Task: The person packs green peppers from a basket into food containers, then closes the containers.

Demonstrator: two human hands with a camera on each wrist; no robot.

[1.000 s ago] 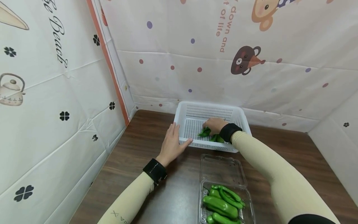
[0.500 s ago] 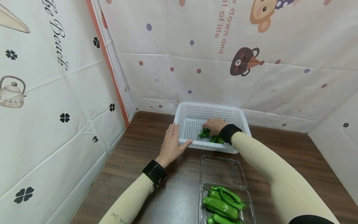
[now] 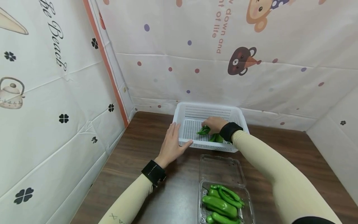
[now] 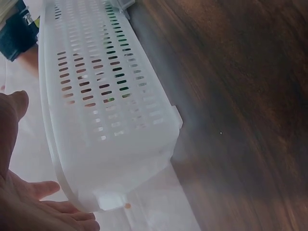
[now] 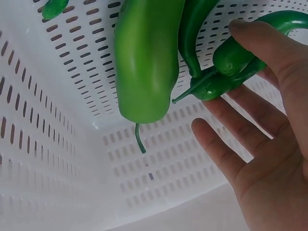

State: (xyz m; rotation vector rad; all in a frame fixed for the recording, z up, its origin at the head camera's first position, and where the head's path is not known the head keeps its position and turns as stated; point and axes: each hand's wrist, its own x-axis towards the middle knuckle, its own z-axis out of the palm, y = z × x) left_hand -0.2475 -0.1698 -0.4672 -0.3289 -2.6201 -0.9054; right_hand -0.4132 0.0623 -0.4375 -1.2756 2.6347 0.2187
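Well, right hand (image 3: 214,125) holds pepper (image 5: 233,57) in basket (image 3: 207,110)

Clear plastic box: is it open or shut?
Open: its lid is folded back toward the white basket, leaving the green peppers inside uncovered.

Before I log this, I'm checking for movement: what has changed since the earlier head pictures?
Only the framing: the scene sits slightly further left in the head view. Nothing is visibly taken hold of or let go. The right hand stays at the green peppers in the white basket, the left hand at its left end, the open clear box unchanged.
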